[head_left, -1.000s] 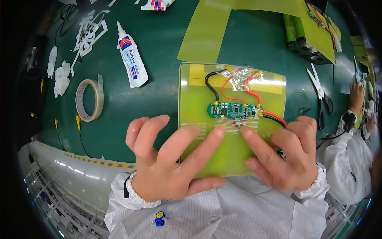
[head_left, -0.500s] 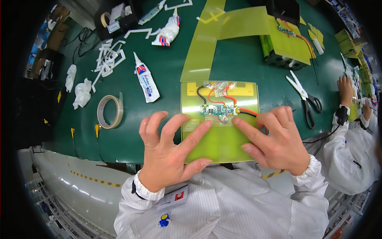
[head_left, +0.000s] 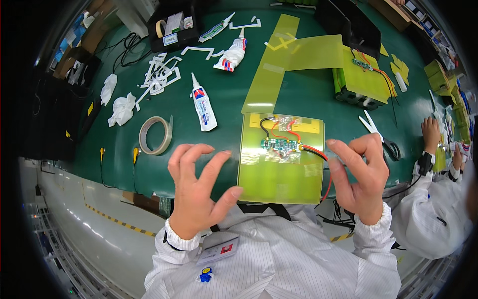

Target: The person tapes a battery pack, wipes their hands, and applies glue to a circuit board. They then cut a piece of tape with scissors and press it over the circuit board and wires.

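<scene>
A flat battery pack wrapped in yellow-green sheet (head_left: 280,182) lies at the table's front edge. Clear tape crosses its top, where a green circuit board (head_left: 281,145) sits with red and black wires (head_left: 312,150) leading off to the right. My left hand (head_left: 199,189) hovers at the pack's left side, its fingers spread, the thumb tip close to the pack's edge. On the opposite side my right hand (head_left: 362,174) is held with thumb and index finger apart beside the wires. Nothing shows in either hand.
A tape roll (head_left: 155,135), a glue tube (head_left: 203,105) and scissors (head_left: 382,137) lie around the pack. Further back are another battery pack (head_left: 366,89), a crumpled tube (head_left: 233,54) and white scraps (head_left: 160,74). A co-worker's hand (head_left: 430,134) is at the right.
Both hands have come off the circuit board and moved apart to the pack's two sides. The whole view has shifted slightly, and a red wire now hangs at the pack's lower right.
</scene>
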`<action>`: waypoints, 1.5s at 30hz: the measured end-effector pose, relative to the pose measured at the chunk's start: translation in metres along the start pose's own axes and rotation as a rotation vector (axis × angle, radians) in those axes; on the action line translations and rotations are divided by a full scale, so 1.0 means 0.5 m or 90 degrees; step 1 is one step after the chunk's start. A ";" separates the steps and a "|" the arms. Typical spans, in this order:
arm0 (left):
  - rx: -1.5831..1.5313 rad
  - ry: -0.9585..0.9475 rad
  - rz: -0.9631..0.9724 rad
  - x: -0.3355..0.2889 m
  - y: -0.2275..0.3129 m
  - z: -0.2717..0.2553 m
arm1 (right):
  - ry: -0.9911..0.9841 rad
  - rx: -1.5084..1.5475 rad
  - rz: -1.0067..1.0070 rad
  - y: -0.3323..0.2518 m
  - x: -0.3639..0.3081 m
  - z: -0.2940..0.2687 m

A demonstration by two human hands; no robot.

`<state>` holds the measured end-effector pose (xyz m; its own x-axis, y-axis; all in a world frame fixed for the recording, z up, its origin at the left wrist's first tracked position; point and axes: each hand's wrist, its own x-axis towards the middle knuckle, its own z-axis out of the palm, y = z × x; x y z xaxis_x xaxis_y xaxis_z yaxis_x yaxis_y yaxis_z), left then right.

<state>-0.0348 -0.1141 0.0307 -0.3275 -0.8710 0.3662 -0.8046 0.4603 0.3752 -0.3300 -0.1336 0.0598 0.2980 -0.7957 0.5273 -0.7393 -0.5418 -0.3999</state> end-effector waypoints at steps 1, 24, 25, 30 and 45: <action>0.002 0.002 -0.005 -0.006 -0.005 -0.002 | -0.003 0.003 -0.004 0.002 0.011 0.001; 0.012 -0.073 0.102 0.118 0.026 -0.015 | -0.209 0.063 0.213 0.015 0.136 0.061; 0.041 -0.080 0.126 0.132 0.026 -0.013 | -0.210 0.070 0.209 0.016 0.135 0.064; 0.107 -0.108 0.194 0.169 0.014 0.010 | -0.235 0.064 0.185 0.020 0.128 0.079; 0.127 -0.104 0.287 0.258 0.030 0.045 | -0.187 0.010 0.154 0.002 0.104 0.095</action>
<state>-0.1003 -0.2234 0.0643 -0.7242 -0.6161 0.3098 -0.6387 0.7686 0.0358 -0.2866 -0.1883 0.0509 0.2785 -0.9433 0.1804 -0.8006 -0.3318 -0.4989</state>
